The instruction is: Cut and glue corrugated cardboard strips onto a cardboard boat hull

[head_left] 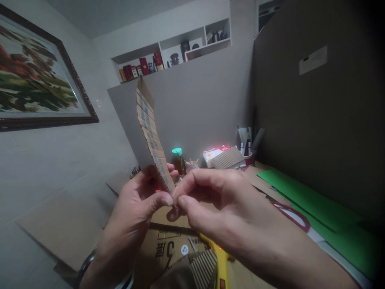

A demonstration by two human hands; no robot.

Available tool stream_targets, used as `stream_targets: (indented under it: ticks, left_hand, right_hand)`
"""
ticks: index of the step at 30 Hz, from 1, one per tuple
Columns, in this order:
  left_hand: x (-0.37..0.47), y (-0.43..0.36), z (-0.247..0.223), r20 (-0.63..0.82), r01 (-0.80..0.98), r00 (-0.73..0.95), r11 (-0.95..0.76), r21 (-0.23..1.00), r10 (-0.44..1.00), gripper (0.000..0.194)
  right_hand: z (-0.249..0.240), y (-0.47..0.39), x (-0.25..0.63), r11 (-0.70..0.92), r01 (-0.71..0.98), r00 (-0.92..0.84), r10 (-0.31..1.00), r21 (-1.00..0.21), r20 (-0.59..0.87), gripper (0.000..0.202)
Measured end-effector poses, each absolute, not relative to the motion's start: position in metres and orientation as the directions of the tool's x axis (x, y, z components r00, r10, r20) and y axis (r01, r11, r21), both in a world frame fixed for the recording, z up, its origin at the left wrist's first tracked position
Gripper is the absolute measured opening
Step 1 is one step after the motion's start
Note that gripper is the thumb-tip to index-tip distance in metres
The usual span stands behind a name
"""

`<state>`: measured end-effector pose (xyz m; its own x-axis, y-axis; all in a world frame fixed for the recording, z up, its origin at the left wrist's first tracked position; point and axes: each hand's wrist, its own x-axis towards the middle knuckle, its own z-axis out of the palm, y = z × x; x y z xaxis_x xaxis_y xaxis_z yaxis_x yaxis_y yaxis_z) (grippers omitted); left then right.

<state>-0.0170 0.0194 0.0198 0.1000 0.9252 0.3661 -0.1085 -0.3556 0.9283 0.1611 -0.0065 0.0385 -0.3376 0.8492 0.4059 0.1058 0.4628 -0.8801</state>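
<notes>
A long, curved cardboard strip (152,138) with blue print and crosswise creases stands upright, its lower end between my hands. My left hand (138,200) is closed on that lower end, thumb in front and fingers behind the strip. My right hand (216,200) pinches at the strip's bottom tip, its thumb and forefinger pressed together beside my left thumb. Below my hands lies a printed cardboard piece (164,251). A yellow glue gun (221,265) with a small red light is partly covered by my right hand.
Green sheets (319,204) and red-handled scissors (291,214) lie at the right. Behind my hands are a bottle with a teal cap (177,151), a cup of sticks (192,163), a corrugated piece (227,157) and a pen holder (247,154). Grey panels stand behind the table.
</notes>
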Motion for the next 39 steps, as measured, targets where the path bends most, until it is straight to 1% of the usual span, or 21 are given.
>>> stream_targets:
  ticks: [2, 4, 8, 14, 18, 22, 26, 30, 34, 39]
  left_hand:
    - [-0.0171, 0.0192, 0.021, 0.373, -0.108, 0.087, -0.363, 0.926, 0.924, 0.046]
    - [-0.0169, 0.0193, 0.022, 0.389, -0.111, 0.085, -0.379, 0.919, 0.917, 0.043]
    - [-0.0162, 0.0194, 0.0232, 0.381, -0.111, 0.09, -0.371, 0.922, 0.92, 0.041]
    - [-0.0179, 0.0194, 0.0222, 0.388, -0.083, 0.047, -0.383, 0.92, 0.921, 0.047]
    - [-0.0199, 0.021, 0.0202, 0.394, -0.099, 0.073, -0.387, 0.917, 0.916, 0.048]
    - [-0.0202, 0.0223, 0.0206, 0.396, -0.104, 0.079, -0.388, 0.916, 0.915, 0.048]
    - [-0.0194, 0.0203, 0.0213, 0.398, -0.101, 0.079, -0.39, 0.915, 0.914, 0.046]
    - [-0.0181, 0.0167, 0.0219, 0.383, -0.096, 0.08, -0.375, 0.922, 0.92, 0.04]
    - [-0.0175, 0.0165, 0.0229, 0.385, -0.097, 0.091, -0.377, 0.921, 0.918, 0.042]
    - [-0.0173, 0.017, 0.0237, 0.381, -0.116, 0.099, -0.37, 0.922, 0.919, 0.036]
  right_hand:
    - [0.0383, -0.0064, 0.1618, 0.462, 0.037, -0.369, 0.83, -0.886, 0.418, 0.016]
    - [0.0389, -0.0067, 0.163, 0.458, 0.002, -0.384, 0.821, -0.889, 0.422, 0.016]
    - [0.0402, -0.0071, 0.164, 0.463, 0.017, -0.378, 0.824, -0.886, 0.423, 0.015]
    - [0.0378, -0.0063, 0.1627, 0.446, -0.012, -0.375, 0.828, -0.895, 0.418, 0.015]
    - [0.0346, -0.0065, 0.1623, 0.44, 0.006, -0.372, 0.834, -0.898, 0.407, 0.013]
    - [0.0355, -0.0072, 0.1622, 0.46, 0.002, -0.374, 0.824, -0.888, 0.426, 0.014]
    - [0.0376, -0.0084, 0.1626, 0.49, 0.046, -0.364, 0.82, -0.871, 0.442, 0.014]
    - [0.0364, -0.0087, 0.1625, 0.5, 0.027, -0.388, 0.803, -0.865, 0.452, 0.015]
    - [0.0357, -0.0088, 0.162, 0.526, 0.043, -0.374, 0.797, -0.85, 0.474, 0.016]
    - [0.0362, -0.0093, 0.1628, 0.557, 0.064, -0.379, 0.781, -0.828, 0.496, 0.014]
